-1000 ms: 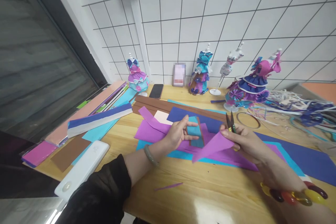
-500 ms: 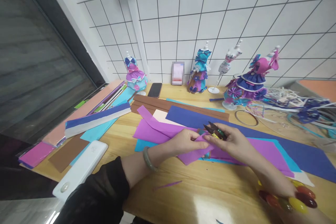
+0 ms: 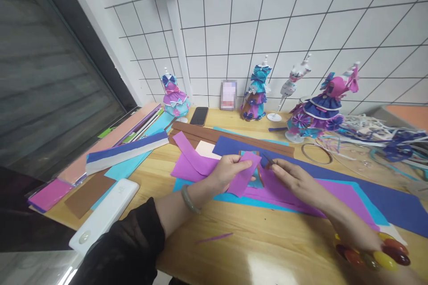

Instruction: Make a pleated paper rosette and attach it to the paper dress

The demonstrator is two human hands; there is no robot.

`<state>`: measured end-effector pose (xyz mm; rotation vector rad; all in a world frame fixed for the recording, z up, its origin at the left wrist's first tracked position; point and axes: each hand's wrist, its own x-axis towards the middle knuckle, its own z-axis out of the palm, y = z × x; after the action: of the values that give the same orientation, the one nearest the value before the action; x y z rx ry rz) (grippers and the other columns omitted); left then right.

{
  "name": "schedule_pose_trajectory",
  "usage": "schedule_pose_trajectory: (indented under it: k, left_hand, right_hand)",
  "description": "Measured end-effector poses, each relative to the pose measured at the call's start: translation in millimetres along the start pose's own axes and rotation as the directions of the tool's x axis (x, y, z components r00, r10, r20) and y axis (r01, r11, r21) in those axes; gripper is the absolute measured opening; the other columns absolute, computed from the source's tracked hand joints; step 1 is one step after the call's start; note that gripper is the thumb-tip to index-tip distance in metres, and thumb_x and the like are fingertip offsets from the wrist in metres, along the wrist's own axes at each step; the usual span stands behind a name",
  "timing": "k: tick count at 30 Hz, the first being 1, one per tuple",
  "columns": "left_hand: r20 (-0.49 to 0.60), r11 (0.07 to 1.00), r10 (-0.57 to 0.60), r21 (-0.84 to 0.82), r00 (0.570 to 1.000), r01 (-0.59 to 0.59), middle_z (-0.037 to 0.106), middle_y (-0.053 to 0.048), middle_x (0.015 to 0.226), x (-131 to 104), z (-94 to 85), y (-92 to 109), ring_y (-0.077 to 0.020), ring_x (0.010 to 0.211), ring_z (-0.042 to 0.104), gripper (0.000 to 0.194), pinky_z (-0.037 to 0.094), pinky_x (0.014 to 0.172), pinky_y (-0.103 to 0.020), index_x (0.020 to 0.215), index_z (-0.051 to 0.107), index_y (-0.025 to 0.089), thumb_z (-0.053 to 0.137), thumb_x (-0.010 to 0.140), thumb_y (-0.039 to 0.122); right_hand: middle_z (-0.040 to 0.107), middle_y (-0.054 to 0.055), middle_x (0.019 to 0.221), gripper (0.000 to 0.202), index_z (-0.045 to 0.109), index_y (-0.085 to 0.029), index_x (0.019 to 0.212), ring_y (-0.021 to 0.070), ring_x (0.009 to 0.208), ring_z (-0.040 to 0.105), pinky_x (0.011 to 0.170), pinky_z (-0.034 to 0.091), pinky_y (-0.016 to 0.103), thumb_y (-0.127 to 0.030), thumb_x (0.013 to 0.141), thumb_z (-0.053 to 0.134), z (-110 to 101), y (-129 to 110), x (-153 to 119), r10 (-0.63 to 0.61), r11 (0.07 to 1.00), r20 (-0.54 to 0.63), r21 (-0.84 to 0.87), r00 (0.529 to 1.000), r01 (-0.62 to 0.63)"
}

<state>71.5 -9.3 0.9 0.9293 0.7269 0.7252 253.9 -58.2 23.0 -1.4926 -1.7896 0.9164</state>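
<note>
My left hand point(image 3: 229, 171) is closed, pinching a cut piece of purple sheet point(image 3: 243, 177) that looks like thin fabric or paper. Behind that piece shows a light-blue piece with brown edges point(image 3: 257, 180); whether it is held too is hard to tell. A little to the right, my right hand point(image 3: 292, 177) is closed around small dark snips point(image 3: 267, 159), whose handles are mostly hidden by the fingers. The blades point up and left, close to the purple piece. Larger purple sheets point(image 3: 344, 196) lie beneath both hands over a light-blue sheet point(image 3: 371, 198).
A dark-blue strip point(image 3: 394, 205) and brown strips point(image 3: 214, 136) lie behind. Dressed miniature mannequins point(image 3: 258, 93) stand along the tiled wall beside a phone point(image 3: 199, 116). A white device point(image 3: 107, 213) sits at left, tangled ribbons point(image 3: 394, 142) at right. A thin purple scrap point(image 3: 216, 238) lies in front.
My hands have moved apart. The purple piece in my left hand has shifted up and left and now stands more upright, and the snips have turned, showing less of their handles.
</note>
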Motion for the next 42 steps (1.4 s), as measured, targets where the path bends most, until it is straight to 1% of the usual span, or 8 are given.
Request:
schedule_pose_trajectory:
  k: [6,12,16,22,26,30,38,42]
  left_hand:
    - [0.028,0.999,-0.035,-0.016,0.999,0.035,0.062,-0.006,0.067,0.9,-0.4,-0.3,-0.0145,0.058,0.059,0.032,0.049,0.064,-0.033,0.076,0.06,0.009,0.07,0.06,0.034]
    - [0.026,0.998,-0.048,-0.027,0.999,0.048,0.063,-0.007,0.07,1.1,-0.1,-2.5,-0.0151,0.062,0.06,0.031,0.049,0.068,-0.036,0.074,0.06,0.009,0.071,0.059,0.034]
    - [0.049,0.999,-0.041,-0.012,0.998,0.041,0.063,-0.007,0.07,-0.5,0.1,-2.3,-0.0152,0.062,0.059,0.035,0.049,0.069,-0.036,0.074,0.061,0.008,0.071,0.058,0.037]
    - [0.092,0.998,0.013,0.052,0.996,-0.018,0.064,-0.008,0.071,-1.6,-0.5,-3.8,-0.0146,0.064,0.059,0.036,0.047,0.069,-0.032,0.076,0.063,0.007,0.069,0.06,0.038]
    - [0.1,0.997,-0.042,0.071,0.994,0.035,0.064,-0.01,0.07,-1.4,-0.8,-4.4,-0.0181,0.063,0.061,0.04,0.048,0.067,-0.036,0.079,0.063,0.006,0.07,0.059,0.039]
    - [0.084,0.994,-0.049,0.105,0.995,0.04,0.064,-0.01,0.07,0.8,-3.0,-7.1,-0.0197,0.065,0.062,0.041,0.048,0.064,-0.034,0.079,0.063,0.006,0.069,0.058,0.04]
    - [0.084,0.984,-0.073,0.168,0.994,0.058,0.065,-0.01,0.07,0.6,-3.6,-6.6,-0.0211,0.066,0.063,0.04,0.046,0.055,-0.028,0.082,0.063,0.008,0.068,0.06,0.041]
    - [0.086,0.986,-0.075,0.154,0.993,0.061,0.065,-0.01,0.07,-1.9,-1.3,-3.5,-0.0207,0.066,0.063,0.037,0.046,0.055,-0.028,0.079,0.064,0.009,0.069,0.06,0.04]
  right_hand:
    - [0.039,-0.003,0.058,0.037,0.046,-0.019,0.065,0.0106,0.052,0.035,0.049,0.029,0.022,-0.049,0.084,0.035,-4.2,5.4,-1.8,0.019,0.999,0.087,-0.032,0.996,-0.017]
    - [0.025,-0.005,0.055,0.039,0.034,-0.019,0.059,0.0086,0.049,0.022,0.044,0.019,0.022,-0.05,0.083,0.036,-5.0,7.3,-4.8,0.078,0.997,0.142,0.004,0.987,-0.08]
    - [0.026,-0.005,0.056,0.038,0.035,-0.019,0.059,0.0089,0.05,0.022,0.045,0.018,0.023,-0.049,0.083,0.037,-5.7,4.2,-5.4,0.073,0.997,0.146,-0.005,0.987,-0.073]
    - [0.025,-0.004,0.058,0.035,0.047,-0.018,0.065,0.0102,0.053,0.023,0.048,0.019,0.024,-0.045,0.085,0.037,-6.6,-1.5,-4.6,0.028,0.998,0.168,-0.054,0.985,-0.02]
    - [0.023,-0.004,0.058,0.036,0.04,-0.019,0.061,0.01,0.053,0.021,0.048,0.019,0.024,-0.046,0.084,0.036,-6.0,-1.5,-4.5,0.041,0.998,0.159,-0.06,0.986,-0.032]
    - [0.022,-0.004,0.058,0.039,0.031,-0.02,0.058,0.0098,0.053,0.021,0.047,0.019,0.024,-0.049,0.083,0.037,-4.9,-0.3,-4.4,0.051,0.997,0.148,-0.061,0.988,-0.042]
    - [0.027,-0.004,0.057,0.038,0.041,-0.019,0.058,0.0103,0.052,0.023,0.047,0.02,0.024,-0.047,0.083,0.037,-4.8,-1.2,-5.3,0.026,0.998,0.142,-0.069,0.99,-0.016]
    - [0.024,-0.004,0.057,0.039,0.04,-0.019,0.057,0.01,0.052,0.022,0.047,0.02,0.024,-0.049,0.082,0.039,-3.4,0.5,-4.7,0.039,0.996,0.129,-0.081,0.991,-0.029]
